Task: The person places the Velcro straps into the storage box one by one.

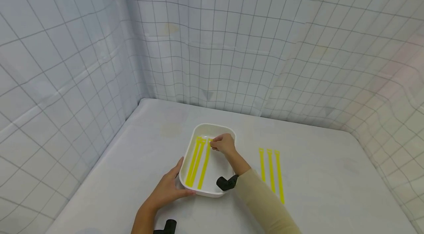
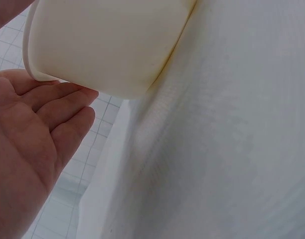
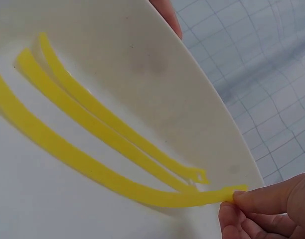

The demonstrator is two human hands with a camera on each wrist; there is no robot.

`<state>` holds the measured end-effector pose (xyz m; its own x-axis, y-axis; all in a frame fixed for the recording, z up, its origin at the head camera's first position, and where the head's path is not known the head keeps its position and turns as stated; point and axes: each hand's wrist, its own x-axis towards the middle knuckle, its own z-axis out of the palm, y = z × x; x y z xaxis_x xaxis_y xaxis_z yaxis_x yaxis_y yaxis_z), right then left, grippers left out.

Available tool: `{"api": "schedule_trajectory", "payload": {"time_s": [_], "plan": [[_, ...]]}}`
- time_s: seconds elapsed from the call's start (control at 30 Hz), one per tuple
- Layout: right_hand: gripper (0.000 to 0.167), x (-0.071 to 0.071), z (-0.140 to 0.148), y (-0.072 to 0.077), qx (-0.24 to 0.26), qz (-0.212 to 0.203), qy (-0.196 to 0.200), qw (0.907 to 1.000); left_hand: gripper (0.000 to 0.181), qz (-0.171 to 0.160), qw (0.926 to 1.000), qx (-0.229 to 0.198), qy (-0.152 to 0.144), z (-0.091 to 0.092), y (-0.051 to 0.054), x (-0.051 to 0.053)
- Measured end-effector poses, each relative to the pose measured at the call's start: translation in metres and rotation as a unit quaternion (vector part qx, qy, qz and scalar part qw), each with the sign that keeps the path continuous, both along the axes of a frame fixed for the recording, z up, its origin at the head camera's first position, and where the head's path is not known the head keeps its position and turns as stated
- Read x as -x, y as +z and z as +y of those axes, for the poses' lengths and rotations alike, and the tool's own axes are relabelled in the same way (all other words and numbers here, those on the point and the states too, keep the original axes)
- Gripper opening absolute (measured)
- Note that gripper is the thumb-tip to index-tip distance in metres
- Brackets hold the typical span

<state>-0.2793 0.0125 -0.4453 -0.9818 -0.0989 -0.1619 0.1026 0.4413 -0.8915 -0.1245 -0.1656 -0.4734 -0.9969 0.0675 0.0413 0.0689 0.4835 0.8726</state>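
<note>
The right hand point(image 1: 224, 144) pinches, between thumb and fingers, the end of one yellow plastic strap point(image 3: 165, 199). This end is lifted near the far wall of the white tray point(image 1: 216, 169), while the rest of the strap bends down toward the tray floor and runs to the near edge. The left hand point(image 1: 167, 188) is spread around the near left corner of the same tray: the thumb lies along the near edge, and the other fingers, almost straight, touch under the rim on the left side.

Beside the held strap, two more straps point(image 3: 105, 133) lie close together along the left wall of the tray, their ends with a hole toward the far edge. The right part of the tray floor has no strap on it.

Outside, on the cloth-covered table point(image 1: 314, 175), three similar straps point(image 1: 271, 170) lie in a row to the right of the tray, one partly behind the sleeve point(image 1: 265, 201).

I judge the work about half done: two straps are settled inside, the third is not yet released, and three remain outside.
</note>
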Motion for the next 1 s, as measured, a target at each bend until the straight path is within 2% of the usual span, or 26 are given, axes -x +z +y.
{"api": "schedule_trajectory", "payload": {"time_s": [0.53, 1.0], "plan": [[0.013, 0.005, -0.005, -0.013, -0.026, -0.038, -0.025, 0.9986, 0.114, 0.006, 1.0000, 0.002, -0.005, 0.001, -0.002, -0.003], [0.011, 0.013, -0.007, -0.015, -0.052, -0.026, -0.027, 0.9980, 0.114, 0.006, 0.9999, 0.008, -0.011, -0.001, 0.000, -0.001]]}}
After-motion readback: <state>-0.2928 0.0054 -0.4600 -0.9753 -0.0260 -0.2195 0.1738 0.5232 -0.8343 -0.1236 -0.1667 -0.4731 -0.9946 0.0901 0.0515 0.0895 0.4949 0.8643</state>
